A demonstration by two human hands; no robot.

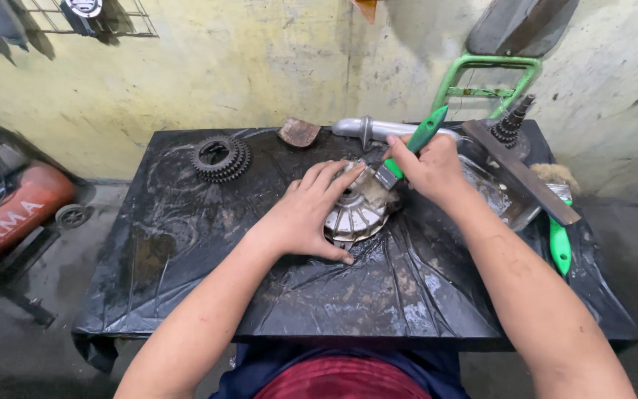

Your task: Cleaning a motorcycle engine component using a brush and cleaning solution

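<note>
Your left hand (310,214) lies spread over the finned metal hub (356,210) at frame centre, pinning it to the black sheet (186,222). Your right hand (428,168), just upper right of the hub, grips a green brush (410,148), bristles touching it. Hub looks heavy, rigid and probably greasy, so hold it by the rim.

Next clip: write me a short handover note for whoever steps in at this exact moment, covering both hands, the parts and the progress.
Left hand: flat on the round metal part at table centre, steadying it.
Right hand: gripping a green-handled brush, bristles on the part's upper right edge.
Around: gear at back left, shaft behind the part, metal tray to the right, second green brush at the right edge, all on black plastic sheet.
Done: brushing under way; how much is clean cannot be told.
Left: the rest of the part looks still grimy.
</note>
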